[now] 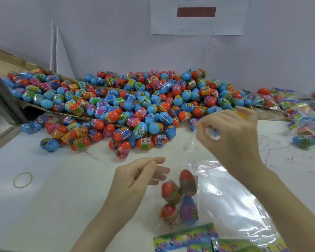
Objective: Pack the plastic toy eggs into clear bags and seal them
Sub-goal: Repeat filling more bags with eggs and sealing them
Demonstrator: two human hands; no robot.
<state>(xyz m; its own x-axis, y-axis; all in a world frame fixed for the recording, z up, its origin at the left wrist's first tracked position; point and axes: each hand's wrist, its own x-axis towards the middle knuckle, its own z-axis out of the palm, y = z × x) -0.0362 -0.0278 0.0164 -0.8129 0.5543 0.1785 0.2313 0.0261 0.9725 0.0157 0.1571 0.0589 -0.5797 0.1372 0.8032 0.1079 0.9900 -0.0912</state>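
A clear bag (231,202) lies slanted over the white table, with a colourful header card (185,237) at its near end. Several toy eggs (178,193), red-topped and purple, sit inside its lower part. My right hand (231,139) is raised over the bag and pinches its far end between blurred fingertips. My left hand (140,177) is at the bag's left edge, thumb against index finger, seemingly pinching the thin film. A big heap of loose blue and red eggs (135,106) spreads across the back of the table.
Filled bags with header cards (298,113) pile up at the right. A flattened cardboard box (11,59) slopes under the heap at the left. A rubber band (23,180) lies on the table at the left. A wall with a paper sign (198,15) stands behind.
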